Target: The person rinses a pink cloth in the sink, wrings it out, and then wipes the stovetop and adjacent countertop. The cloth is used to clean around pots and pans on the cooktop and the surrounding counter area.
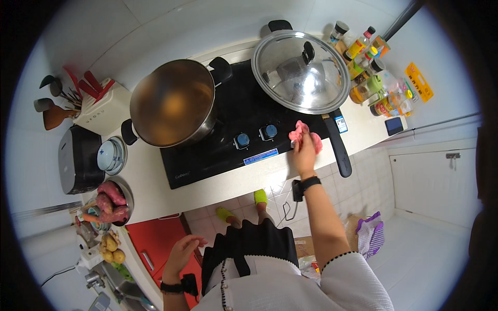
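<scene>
My right hand (305, 155) holds a crumpled pink cloth (298, 130) against the front right corner of a black glass gas cooktop (206, 169). Two blue-capped control knobs (242, 140) are to its left. Just right of the cloth, the black handle (337, 145) of a pan juts over the counter edge. That pan is covered by a steel-rimmed glass lid (290, 83). On the left burner area is a deep two-handled pot (173, 105), its inside brownish and blurred. My left hand (181, 252) hangs before my body, holding nothing, its fingers loosely bent.
Seasoning bottles (360, 48) and a phone (394, 126) occupy the counter's right end. At left are a knife block (103, 109), a black appliance (79, 159), stacked bowls (107, 155), sweet potatoes (111, 200) and potatoes (111, 248) near a sink (130, 285). A bag (369, 235) is on the floor.
</scene>
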`<state>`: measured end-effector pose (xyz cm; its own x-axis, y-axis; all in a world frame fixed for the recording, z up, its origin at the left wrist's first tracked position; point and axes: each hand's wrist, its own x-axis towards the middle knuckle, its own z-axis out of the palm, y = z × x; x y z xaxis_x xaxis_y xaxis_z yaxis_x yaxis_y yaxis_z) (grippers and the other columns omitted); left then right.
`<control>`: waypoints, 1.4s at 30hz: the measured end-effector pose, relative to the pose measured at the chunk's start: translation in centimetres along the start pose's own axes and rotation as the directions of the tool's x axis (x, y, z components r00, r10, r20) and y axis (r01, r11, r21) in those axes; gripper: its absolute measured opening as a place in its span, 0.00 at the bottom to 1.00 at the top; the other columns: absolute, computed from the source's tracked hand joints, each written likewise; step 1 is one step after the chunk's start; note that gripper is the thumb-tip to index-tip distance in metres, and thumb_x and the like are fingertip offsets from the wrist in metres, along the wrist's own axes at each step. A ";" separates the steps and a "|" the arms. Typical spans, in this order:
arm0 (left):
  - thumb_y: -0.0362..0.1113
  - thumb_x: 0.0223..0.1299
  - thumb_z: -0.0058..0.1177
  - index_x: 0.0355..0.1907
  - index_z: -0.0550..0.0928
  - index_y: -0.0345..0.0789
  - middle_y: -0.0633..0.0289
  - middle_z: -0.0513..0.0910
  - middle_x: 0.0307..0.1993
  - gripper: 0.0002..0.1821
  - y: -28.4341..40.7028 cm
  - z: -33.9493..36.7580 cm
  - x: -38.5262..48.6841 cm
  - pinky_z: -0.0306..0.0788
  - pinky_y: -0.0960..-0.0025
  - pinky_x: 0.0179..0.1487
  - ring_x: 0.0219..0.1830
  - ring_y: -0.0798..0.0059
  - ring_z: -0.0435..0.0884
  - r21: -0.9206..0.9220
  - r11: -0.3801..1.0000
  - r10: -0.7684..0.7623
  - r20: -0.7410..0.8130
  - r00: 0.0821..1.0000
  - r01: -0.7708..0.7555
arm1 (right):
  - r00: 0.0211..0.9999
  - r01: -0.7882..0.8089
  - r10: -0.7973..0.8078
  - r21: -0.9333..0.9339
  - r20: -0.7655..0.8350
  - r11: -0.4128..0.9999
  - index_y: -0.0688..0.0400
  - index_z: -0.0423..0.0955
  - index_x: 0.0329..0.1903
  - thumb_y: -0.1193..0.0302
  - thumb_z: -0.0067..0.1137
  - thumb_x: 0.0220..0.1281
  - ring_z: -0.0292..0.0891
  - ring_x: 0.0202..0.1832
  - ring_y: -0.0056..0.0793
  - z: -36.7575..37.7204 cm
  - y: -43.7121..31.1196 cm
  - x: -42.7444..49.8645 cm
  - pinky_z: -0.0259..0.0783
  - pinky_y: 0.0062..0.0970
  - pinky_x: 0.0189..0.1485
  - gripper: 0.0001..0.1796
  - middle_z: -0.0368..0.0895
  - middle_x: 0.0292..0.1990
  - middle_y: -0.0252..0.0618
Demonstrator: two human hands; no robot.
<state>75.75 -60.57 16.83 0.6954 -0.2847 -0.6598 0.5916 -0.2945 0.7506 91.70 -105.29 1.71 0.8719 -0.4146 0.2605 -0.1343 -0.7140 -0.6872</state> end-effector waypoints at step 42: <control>0.34 0.75 0.47 0.54 0.81 0.29 0.56 0.87 0.46 0.14 0.9 1.8 0.1 0.76 0.71 0.48 0.41 0.75 0.83 0.028 0.998 -0.065 -0.008 0.998 0.065 | 0.889 0.429 -0.409 -0.057 0.207 0.902 0.56 0.79 0.53 0.80 0.56 0.59 0.72 0.59 0.46 3.4 2.4 5.4 0.66 0.41 0.63 0.18 0.81 0.60 0.39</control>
<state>75.64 -62.49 17.38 0.6587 -0.2581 -0.7067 0.6240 -0.3375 0.7048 97.75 -107.28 -0.83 0.9272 0.0407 0.3724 0.2260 -0.8536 -0.4694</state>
